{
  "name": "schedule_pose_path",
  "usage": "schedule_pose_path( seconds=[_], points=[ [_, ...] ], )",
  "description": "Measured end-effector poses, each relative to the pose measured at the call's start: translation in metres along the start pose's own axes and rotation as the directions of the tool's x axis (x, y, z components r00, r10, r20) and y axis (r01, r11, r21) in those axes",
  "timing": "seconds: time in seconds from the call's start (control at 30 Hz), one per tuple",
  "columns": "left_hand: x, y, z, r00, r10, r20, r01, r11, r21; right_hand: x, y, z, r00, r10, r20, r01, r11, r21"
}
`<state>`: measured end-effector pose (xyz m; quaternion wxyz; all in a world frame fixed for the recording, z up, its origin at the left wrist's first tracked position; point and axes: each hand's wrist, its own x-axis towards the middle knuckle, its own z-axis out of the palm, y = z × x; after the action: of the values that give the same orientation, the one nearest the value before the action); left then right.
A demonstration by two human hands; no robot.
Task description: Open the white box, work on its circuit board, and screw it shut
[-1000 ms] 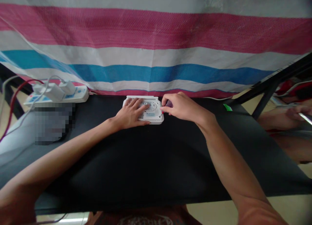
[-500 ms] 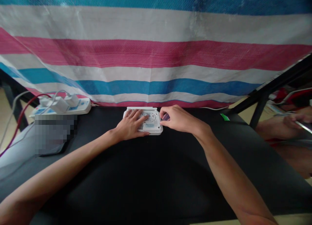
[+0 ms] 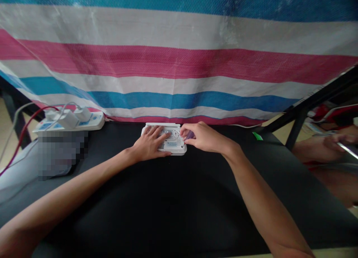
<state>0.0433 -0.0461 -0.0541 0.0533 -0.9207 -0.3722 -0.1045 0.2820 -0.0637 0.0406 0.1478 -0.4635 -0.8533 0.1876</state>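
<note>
A flat white plastic device (image 3: 173, 148) with a vented face lies at the far middle of the black table (image 3: 179, 198). My left hand (image 3: 151, 143) rests flat on its left half, fingers stretched out. My right hand (image 3: 201, 137) is at the device's right edge, fingers pinched round a small purple object (image 3: 190, 134) that is mostly hidden; its fingertips touch the device's top.
A white power strip (image 3: 73, 120) with plugs and red and white cables sits at the far left. A striped woven sheet (image 3: 179, 64) hangs behind the table. A small green item (image 3: 257, 135) lies far right. Another person's hands (image 3: 339, 138) work at the right edge.
The view tilted up between the first two frames. My right hand's fingertips have shifted slightly left onto the device. My left hand has stayed put.
</note>
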Motion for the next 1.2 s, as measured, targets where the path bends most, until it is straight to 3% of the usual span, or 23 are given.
schedule_pose_path(
  seconds=[0.17, 0.27, 0.37, 0.53, 0.63, 0.73, 0.93, 1.1, 1.2],
  points=[
    [-0.0002, -0.0007, 0.0010, 1.000, 0.016, -0.015, -0.016, 1.000, -0.004, 0.0002, 0.0003, 0.0019, 0.991, 0.130, 0.028, -0.131, 0.990, 0.052],
    [-0.0003, -0.0007, 0.0009, 1.000, 0.015, -0.021, -0.015, 1.000, -0.007, -0.0004, 0.0017, 0.0002, 0.998, 0.065, -0.021, -0.066, 0.997, -0.029],
    [-0.0003, -0.0004, 0.0007, 1.000, 0.012, -0.017, -0.012, 1.000, -0.010, -0.0006, 0.0027, -0.0007, 1.000, -0.018, 0.013, 0.017, 1.000, 0.025],
    [-0.0005, -0.0005, 0.0017, 1.000, 0.006, -0.023, -0.006, 1.000, -0.024, 0.0017, 0.0005, 0.0037, 0.999, 0.042, -0.002, -0.042, 0.999, -0.005],
    [-0.0006, -0.0006, 0.0016, 1.000, 0.007, -0.027, -0.008, 1.000, -0.022, 0.0020, 0.0005, 0.0018, 1.000, -0.010, -0.027, 0.009, 0.999, -0.035],
    [-0.0004, -0.0005, 0.0008, 1.000, 0.013, -0.019, -0.013, 1.000, -0.014, 0.0017, 0.0031, -0.0012, 0.999, -0.046, 0.024, 0.045, 0.998, 0.051],
    [-0.0009, -0.0001, 0.0006, 1.000, 0.009, -0.028, -0.009, 1.000, -0.009, 0.0015, 0.0034, 0.0032, 0.994, 0.106, 0.028, -0.107, 0.993, 0.053],
    [-0.0013, 0.0000, 0.0012, 1.000, 0.004, -0.026, -0.004, 1.000, -0.011, -0.0007, -0.0006, 0.0012, 1.000, -0.007, 0.005, 0.007, 1.000, 0.000],
    [-0.0012, 0.0001, 0.0013, 1.000, 0.000, -0.022, 0.000, 1.000, -0.012, -0.0002, -0.0004, 0.0021, 1.000, 0.022, 0.022, -0.023, 0.998, 0.050]
  ],
)
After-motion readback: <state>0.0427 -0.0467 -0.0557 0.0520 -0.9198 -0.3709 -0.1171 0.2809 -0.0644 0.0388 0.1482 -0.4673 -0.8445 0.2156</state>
